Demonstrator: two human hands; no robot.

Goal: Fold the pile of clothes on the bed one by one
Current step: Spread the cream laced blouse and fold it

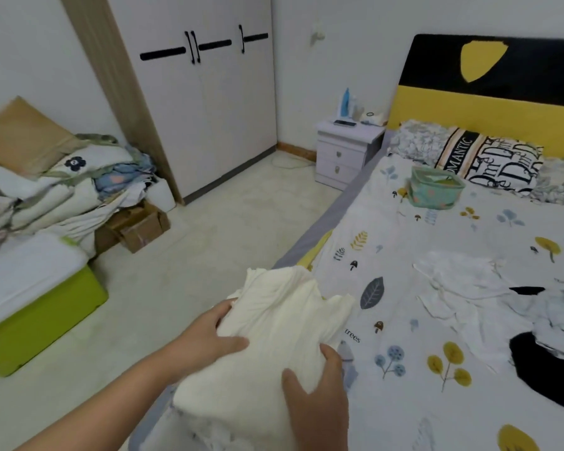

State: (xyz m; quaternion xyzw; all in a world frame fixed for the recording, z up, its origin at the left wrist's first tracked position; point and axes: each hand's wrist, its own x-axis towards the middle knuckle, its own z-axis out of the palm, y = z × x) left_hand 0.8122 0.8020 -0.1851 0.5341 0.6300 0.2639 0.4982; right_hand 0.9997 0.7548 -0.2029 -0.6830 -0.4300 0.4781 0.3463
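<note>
- Filling the right half of the frame is the bed (404,369), its white sheet printed with trees and leaves, and a yellow and black headboard (489,92) is standing at the upper right.
- I am holding a cream garment (280,340) at the lower centre, over the bed's near left edge, bunched and partly folded.
- My left hand (205,340) is gripping the garment's left side, fingers curling into the cloth and thumb lying across the top.
- My right hand (316,385) is gripping the garment's lower right part, thumb pressing on top and fingers wrapping round the edge.
- More clothes (489,307) are lying in a loose pile at the right of the frame, white pieces mixed with black ones, well apart from my hands.
- A green pouch (435,187) is sitting on the sheet near the pillows (489,164) at the upper right.
- A white nightstand (345,151) is standing beside the bed at upper centre, with a wardrobe (205,102) to its left.
- At the left edge, bedding (62,190) is lying heaped above a green box (36,323).
</note>
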